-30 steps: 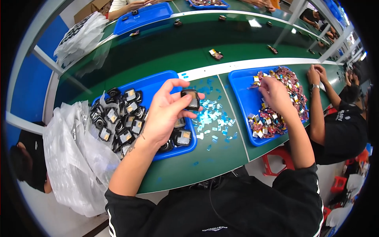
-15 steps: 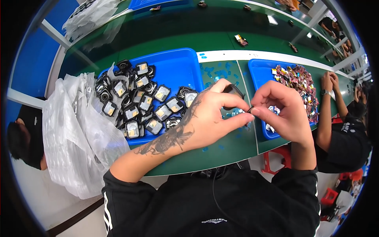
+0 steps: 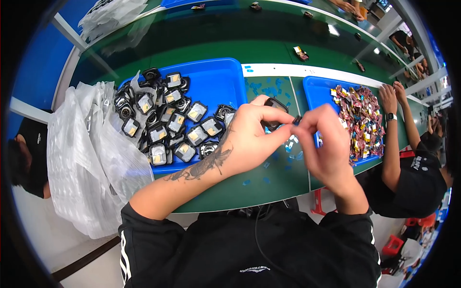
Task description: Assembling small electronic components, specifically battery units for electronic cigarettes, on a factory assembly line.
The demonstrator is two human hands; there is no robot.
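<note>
just right of the frame's middle, the person's left hand (image 3: 249, 137) has its grip closed around a small dark device (image 3: 274, 106), thumb below and fingers curled over the top, holding it above the green tabletop (image 3: 230, 189). the right hand (image 3: 326, 144) meets it from the right, its grip narrow, thumb and forefinger pinched on something small at the device's edge; what exactly is pinched is too small to tell. to the left of the hands sits a blue tray (image 3: 218, 79) heaped on its left half with many similar dark square devices (image 3: 165, 127). a crumpled clear plastic bag (image 3: 84, 153) lies at the tray's left edge, hanging over the tabletop's side. small blue scraps (image 3: 271, 89) are scattered on the tabletop between the two trays. at the right of the frame a second blue tray (image 3: 314, 89) holds a pile of colourful little packets (image 3: 362, 120), and another person's arm (image 3: 391, 139) reaches to it.
</note>
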